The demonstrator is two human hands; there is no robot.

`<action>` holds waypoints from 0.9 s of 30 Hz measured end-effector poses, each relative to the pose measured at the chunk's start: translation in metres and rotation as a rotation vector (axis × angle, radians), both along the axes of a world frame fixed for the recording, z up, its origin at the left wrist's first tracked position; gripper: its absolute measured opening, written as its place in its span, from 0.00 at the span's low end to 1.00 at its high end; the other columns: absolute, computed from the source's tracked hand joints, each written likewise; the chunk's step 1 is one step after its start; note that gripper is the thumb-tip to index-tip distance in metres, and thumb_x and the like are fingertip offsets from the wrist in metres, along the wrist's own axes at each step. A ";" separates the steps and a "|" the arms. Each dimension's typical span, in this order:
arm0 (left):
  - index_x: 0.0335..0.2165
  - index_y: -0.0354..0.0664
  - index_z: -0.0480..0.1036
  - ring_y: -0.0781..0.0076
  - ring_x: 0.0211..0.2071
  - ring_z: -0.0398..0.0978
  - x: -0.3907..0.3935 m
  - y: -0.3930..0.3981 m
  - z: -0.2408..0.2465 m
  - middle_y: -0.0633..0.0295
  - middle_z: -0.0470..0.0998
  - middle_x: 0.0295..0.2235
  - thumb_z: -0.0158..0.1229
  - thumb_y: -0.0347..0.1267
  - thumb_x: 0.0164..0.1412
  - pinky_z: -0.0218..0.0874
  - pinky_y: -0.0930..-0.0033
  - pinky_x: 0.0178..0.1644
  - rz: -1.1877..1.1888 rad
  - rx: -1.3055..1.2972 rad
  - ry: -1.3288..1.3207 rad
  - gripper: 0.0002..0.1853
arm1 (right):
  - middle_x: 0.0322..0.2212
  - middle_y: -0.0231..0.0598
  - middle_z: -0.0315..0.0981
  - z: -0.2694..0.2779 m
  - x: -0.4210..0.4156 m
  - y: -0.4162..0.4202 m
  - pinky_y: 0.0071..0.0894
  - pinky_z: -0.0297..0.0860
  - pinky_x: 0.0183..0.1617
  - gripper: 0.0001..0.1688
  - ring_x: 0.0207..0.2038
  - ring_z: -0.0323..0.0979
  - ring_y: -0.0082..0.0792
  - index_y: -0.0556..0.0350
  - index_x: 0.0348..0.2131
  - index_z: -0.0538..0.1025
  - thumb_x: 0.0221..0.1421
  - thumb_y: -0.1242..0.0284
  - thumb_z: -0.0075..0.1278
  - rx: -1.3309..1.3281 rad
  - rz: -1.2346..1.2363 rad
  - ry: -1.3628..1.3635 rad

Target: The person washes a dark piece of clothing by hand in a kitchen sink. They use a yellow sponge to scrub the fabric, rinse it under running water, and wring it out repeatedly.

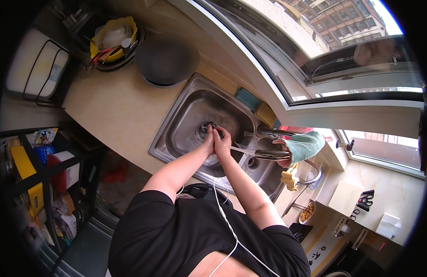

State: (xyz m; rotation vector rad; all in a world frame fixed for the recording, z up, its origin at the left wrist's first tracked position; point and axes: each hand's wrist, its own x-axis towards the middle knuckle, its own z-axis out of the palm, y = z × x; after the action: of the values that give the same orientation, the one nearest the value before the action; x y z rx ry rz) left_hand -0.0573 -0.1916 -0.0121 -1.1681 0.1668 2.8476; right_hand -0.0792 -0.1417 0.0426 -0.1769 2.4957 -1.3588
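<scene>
Over the larger basin of a stainless steel sink (180,121), my left hand (209,141) and my right hand (223,143) are pressed together, fingers bent. Water (242,150) runs from a chrome faucet (270,154) onto my right hand near the wrist. Just beyond my fingertips lies the basin's drain (201,131). Something dark shows beside the right fingers; whether it is held or part of the drain is unclear. Much of both palms is hidden. A green cloth (305,147) drapes over the faucet fittings.
A dark round pan or lid (166,59) sits on the counter (106,104) left of the sink, near a yellow scalloped basin (132,26) with utensils. A teal cloth (247,98) and yellow sponge (265,113) line the back rim. An open window (244,48) rises behind. White cables (227,221) hang down my front.
</scene>
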 end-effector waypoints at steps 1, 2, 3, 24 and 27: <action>0.41 0.44 0.68 0.61 0.40 0.71 -0.001 -0.001 0.005 0.58 0.72 0.39 0.39 0.58 0.60 0.60 0.58 0.50 -0.033 0.021 -0.024 0.30 | 0.36 0.51 0.73 -0.004 -0.002 0.004 0.36 0.63 0.50 0.17 0.43 0.71 0.44 0.59 0.34 0.76 0.50 0.65 0.55 0.035 -0.020 -0.019; 0.40 0.42 0.68 0.61 0.39 0.71 -0.004 -0.002 0.008 0.57 0.72 0.39 0.39 0.59 0.59 0.60 0.58 0.50 -0.068 0.042 -0.047 0.32 | 0.34 0.51 0.74 -0.008 -0.003 0.008 0.36 0.64 0.48 0.15 0.41 0.72 0.44 0.60 0.32 0.77 0.49 0.66 0.56 0.070 -0.042 -0.038; 0.40 0.41 0.67 0.62 0.39 0.71 0.000 -0.009 -0.005 0.56 0.71 0.39 0.42 0.60 0.57 0.61 0.59 0.50 -0.062 0.131 -0.026 0.32 | 0.33 0.52 0.74 -0.001 0.003 0.004 0.36 0.65 0.47 0.14 0.40 0.72 0.45 0.61 0.30 0.77 0.49 0.67 0.56 0.063 0.019 0.035; 0.39 0.40 0.69 0.63 0.38 0.73 0.003 -0.015 -0.017 0.57 0.74 0.36 0.42 0.47 0.63 0.65 0.57 0.44 -0.011 -0.270 -0.313 0.21 | 0.43 0.53 0.69 0.000 -0.011 -0.001 0.39 0.64 0.50 0.22 0.46 0.68 0.50 0.52 0.40 0.76 0.51 0.57 0.52 0.094 0.205 -0.035; 0.38 0.42 0.69 0.64 0.36 0.72 0.017 -0.023 -0.068 0.58 0.73 0.34 0.50 0.43 0.61 0.65 0.59 0.42 0.014 -0.090 -0.086 0.16 | 0.40 0.51 0.71 -0.001 -0.001 -0.002 0.34 0.64 0.50 0.21 0.44 0.71 0.46 0.49 0.43 0.76 0.48 0.66 0.53 -0.097 0.327 -0.247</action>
State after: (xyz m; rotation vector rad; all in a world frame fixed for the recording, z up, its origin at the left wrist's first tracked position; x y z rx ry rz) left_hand -0.0402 -0.2147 -0.0801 -1.3103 0.2866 2.8224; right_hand -0.0800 -0.1438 0.0415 -0.3934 2.0917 -1.2779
